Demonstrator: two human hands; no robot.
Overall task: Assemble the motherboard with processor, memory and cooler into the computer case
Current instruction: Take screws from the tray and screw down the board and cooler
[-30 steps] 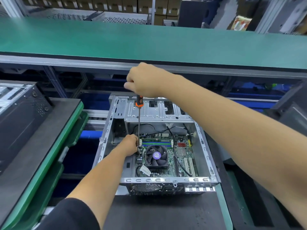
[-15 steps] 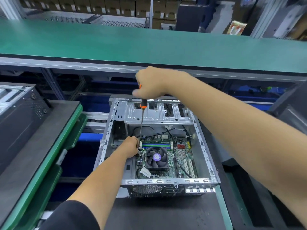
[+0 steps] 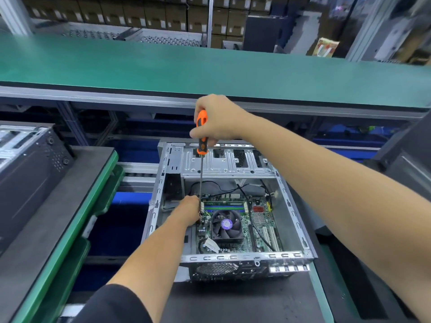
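Tip of the orange-handled screwdriver (image 3: 201,134) hidden behind the left hand (image 3: 190,209), that hand's fingers out of sight against the green motherboard (image 3: 235,221), black computer case (image 3: 25,176) cut off at left edge

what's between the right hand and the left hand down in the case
In the head view, the screwdriver's thin steel shaft runs from the right hand down to the left hand at the motherboard's far left corner.

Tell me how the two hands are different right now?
The right hand is up high above the computer case, gripping the screwdriver by its orange handle. The left hand is low inside the case, beside the motherboard, down where the screwdriver's tip is. Both hands are bare and tend the same screwdriver.
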